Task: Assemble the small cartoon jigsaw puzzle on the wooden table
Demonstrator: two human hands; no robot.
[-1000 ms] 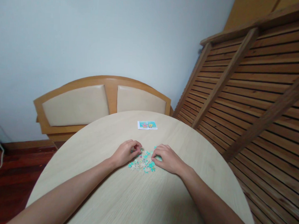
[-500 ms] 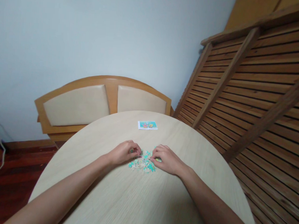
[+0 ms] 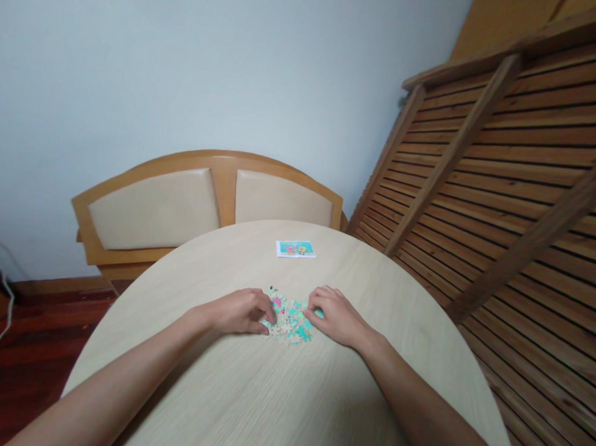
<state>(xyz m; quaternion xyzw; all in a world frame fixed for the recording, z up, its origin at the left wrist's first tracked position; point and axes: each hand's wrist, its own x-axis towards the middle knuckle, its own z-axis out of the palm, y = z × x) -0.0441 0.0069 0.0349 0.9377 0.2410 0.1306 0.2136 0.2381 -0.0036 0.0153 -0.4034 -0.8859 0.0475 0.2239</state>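
A loose heap of small jigsaw puzzle pieces (image 3: 292,326), turquoise, pale and a few pink, lies on the round table. At the heap's left edge is my left hand (image 3: 243,311), its thumb and fingers apart and curved over the nearest pieces. My right hand (image 3: 334,316) rests at the right side, thumb and fingertips pinched together low over the pieces. Whatever is in that pinch is too small to make out. Beyond the heap lies a picture card (image 3: 296,249) with a pink and a yellow cartoon figure on turquoise.
The pale round table (image 3: 268,401) has its curved far edge close to a wooden headboard (image 3: 224,186) with cream panels. A slatted wooden frame (image 3: 481,166) leans along the right. A white cable (image 3: 8,308) hangs at far left above the dark red floor.
My left hand has moved slightly left and down, and its fingers have spread from a pinch, uncovering pink pieces. My right hand has stayed nearly in place, still pinched.
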